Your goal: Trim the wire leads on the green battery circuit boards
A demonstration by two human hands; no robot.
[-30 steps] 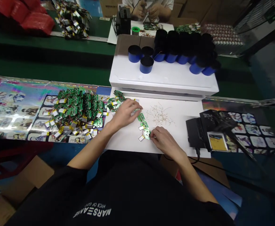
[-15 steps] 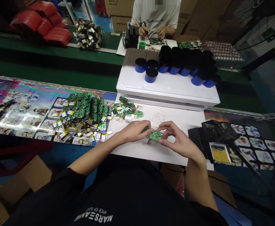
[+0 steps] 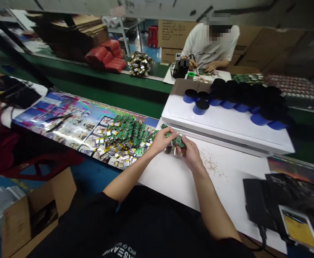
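Note:
Above the white work surface, my right hand is closed on a green circuit board, its thumb along the board's edge. A thin pale strip hangs below that board. My left hand meets it from the left, its fingers pinched on the board side with green showing under the fingertips. Whether both hands hold one board or several is hard to make out. Just behind my left hand lies a small group of circuit boards, partly covered by it. Further left is a big heap of circuit boards with small silver battery packs.
A white foam block carries blue-and-black round cups. Wire clippings lie on the white board. To the right sit a black device and a yellow sponge tray. A co-worker sits opposite.
The view has swung to the left. Both hands, with the circuit board between them, have moved left from the wire clippings to the small board group.

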